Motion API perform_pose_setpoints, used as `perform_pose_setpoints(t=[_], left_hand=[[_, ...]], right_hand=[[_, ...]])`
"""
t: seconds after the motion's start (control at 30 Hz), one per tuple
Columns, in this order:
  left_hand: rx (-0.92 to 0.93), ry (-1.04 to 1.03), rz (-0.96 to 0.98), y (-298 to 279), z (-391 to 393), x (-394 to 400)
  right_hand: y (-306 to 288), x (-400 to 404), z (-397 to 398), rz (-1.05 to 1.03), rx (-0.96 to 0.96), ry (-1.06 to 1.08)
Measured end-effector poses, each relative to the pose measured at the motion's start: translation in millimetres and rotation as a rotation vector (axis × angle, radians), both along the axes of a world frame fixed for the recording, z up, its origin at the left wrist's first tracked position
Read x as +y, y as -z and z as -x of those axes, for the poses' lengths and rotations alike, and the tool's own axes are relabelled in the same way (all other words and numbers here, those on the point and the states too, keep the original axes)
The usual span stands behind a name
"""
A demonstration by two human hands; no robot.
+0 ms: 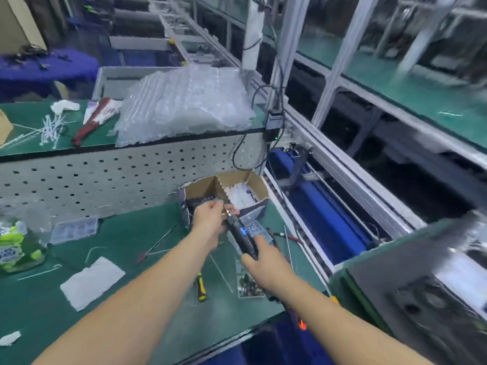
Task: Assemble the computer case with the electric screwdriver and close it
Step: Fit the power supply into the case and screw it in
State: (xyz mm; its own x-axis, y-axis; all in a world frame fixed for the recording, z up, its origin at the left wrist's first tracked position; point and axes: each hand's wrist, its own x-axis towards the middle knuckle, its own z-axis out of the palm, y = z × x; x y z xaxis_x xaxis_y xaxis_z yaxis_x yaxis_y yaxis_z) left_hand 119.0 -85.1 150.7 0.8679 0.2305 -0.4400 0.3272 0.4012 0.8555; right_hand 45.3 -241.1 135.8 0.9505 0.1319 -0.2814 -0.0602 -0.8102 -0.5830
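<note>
Case (421,293) sits untouched at your right; your right hand (266,262) grips the screwdriver (241,234), your left hand (208,219) pinches at its bit. All fastening and closing remain.

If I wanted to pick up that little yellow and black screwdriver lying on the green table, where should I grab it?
Take the yellow and black screwdriver by its thick handle, coming straight down from above. It lies flat on the green table between the two arms with open mat on both long sides, so fingers can pinch it across its width. Its far end looks thinner and harder to hold.
</note>
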Motion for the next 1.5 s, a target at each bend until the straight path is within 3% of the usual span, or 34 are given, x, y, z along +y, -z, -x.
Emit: perform_pose_setpoints(t=[0.3, 0.6, 0.8, 0.97, 1.13, 1.33, 1.43, 1.5], left_hand=[[-0.161, 0.245, -0.033, -84.0, -9.6, -138.2], [-0.239, 0.588, -0.059, -118.4, 36.2, -273.4], [-0.102, 0.579, -0.1, -107.4, 87.8, -344.0], [-0.006, 0.568, -0.136, -83.9, 115.3, -380.8], [-0.011, 0.612, -0.121, -63.1, 121.9, -403.6], [-0.039, 0.693, -0.088, -47.0, 124.3, -426.6], [-0.099, 0.768, -0.226, -38.0, 125.3, -430.2], [-0.278, 0.801, -0.517, -33.7, 119.7, -428.8]], right_hand=[[-76.6, -115.8, 27.0, -0.033, -0.156, 0.188], [-113.1, -245.9, 114.2, -0.067, -0.207, 0.339], [-86.0, -297.8, 159.4, -0.076, -0.212, 0.416], [-61.5, -321.5, 188.6, -0.236, -0.106, 0.422], [-50.8, -333.7, 205.9, -0.385, -0.045, 0.43], [-40.0, -326.2, 213.7, -0.41, -0.064, 0.596], [-32.4, -317.5, 216.2, -0.419, -0.073, 0.704], [-27.4, -309.0, 219.2, -0.436, -0.077, 0.775]])
